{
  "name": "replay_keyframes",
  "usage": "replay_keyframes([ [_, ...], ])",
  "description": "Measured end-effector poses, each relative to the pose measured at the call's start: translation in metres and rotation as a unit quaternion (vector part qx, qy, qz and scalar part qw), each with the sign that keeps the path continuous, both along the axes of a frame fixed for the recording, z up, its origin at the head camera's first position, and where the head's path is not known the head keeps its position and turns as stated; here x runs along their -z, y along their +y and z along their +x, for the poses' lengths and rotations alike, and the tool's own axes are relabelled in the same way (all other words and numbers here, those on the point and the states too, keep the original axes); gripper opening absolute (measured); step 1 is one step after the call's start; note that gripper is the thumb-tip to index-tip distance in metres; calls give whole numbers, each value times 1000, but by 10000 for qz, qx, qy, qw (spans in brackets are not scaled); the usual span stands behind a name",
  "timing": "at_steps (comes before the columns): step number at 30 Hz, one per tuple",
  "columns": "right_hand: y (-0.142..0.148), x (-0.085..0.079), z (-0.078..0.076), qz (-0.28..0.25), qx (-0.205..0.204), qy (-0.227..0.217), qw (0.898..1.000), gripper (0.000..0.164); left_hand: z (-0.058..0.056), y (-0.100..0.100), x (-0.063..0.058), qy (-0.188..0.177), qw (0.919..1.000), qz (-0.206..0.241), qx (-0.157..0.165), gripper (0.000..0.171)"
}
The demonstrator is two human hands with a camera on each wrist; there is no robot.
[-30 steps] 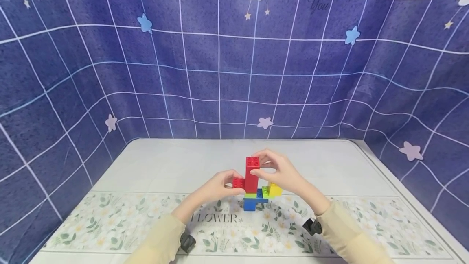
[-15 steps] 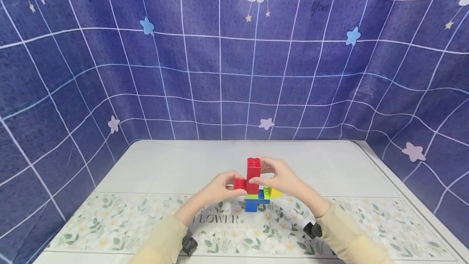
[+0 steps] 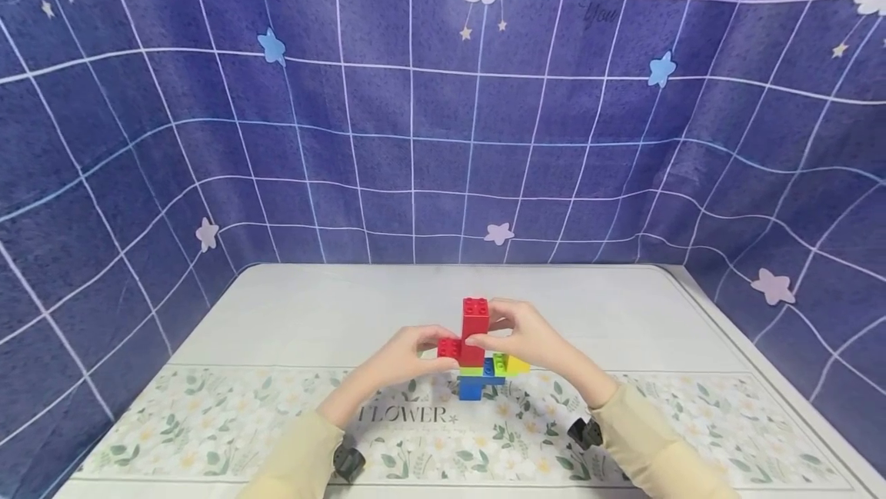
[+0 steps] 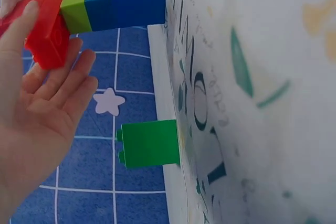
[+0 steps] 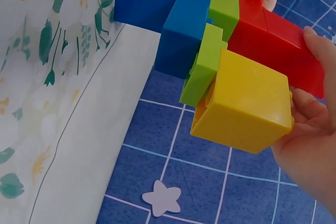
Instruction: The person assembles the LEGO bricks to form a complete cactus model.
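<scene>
A stack of building bricks stands on the table in the head view. From its blue base brick (image 3: 471, 389) it rises through a flat blue piece and a lime brick (image 4: 77, 7) to a tall red column (image 3: 474, 330). My right hand (image 3: 524, 334) grips this column, thumb in front and fingers behind. Out to the left juts a studded red brick (image 3: 448, 347), pinched between the thumb and fingers of my left hand (image 3: 408, 353). On the right side, another lime brick (image 5: 205, 66) and a yellow brick (image 5: 247, 98) sit beneath my right hand.
A loose green brick (image 4: 151, 144) stands on the table in the left wrist view, hidden in the head view. A flower-printed mat strip (image 3: 277, 422) crosses the white table (image 3: 346, 299). Behind hangs a blue gridded curtain (image 3: 443, 161).
My right hand has slid down the red column, its thumb now lower on the front face. My left hand keeps its place at the red brick, and the stack stands as before.
</scene>
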State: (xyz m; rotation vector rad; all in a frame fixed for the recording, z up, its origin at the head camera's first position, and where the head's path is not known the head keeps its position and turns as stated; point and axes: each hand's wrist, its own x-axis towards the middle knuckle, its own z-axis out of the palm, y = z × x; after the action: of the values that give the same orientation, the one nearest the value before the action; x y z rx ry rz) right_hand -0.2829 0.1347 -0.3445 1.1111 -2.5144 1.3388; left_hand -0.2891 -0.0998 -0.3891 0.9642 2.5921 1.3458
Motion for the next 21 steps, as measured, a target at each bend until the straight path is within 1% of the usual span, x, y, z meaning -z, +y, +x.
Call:
replay_keyframes([
  [2,1,8,-7,-15,-27,78,10000,32,-1,-3,0,-12,10000,29,-18,37],
  [3,1,9,-7,-11,-16,89,10000,31,-5,-4,4,-20,10000,68,-33,38],
  [6,1,10,-8,-16,24,99,9999,31,-7,-6,4,-88,9997,177,-125,38],
  [8,1,10,-8,-7,67,80,9999,30,-10,-8,4,-70,9994,284,-195,38],
  [11,2,9,-8,-1,129,35,9999,29,-13,-11,3,119,9983,457,-334,37],
  [15,2,10,-8,20,195,-15,9998,28,-17,-16,5,415,9958,544,-602,39],
  [17,2,10,-7,17,200,-29,9998,28,-18,-18,6,467,9947,524,-753,41],
  [21,2,11,-7,-3,195,-61,9998,28,-21,-24,8,458,9933,484,-941,42],
])
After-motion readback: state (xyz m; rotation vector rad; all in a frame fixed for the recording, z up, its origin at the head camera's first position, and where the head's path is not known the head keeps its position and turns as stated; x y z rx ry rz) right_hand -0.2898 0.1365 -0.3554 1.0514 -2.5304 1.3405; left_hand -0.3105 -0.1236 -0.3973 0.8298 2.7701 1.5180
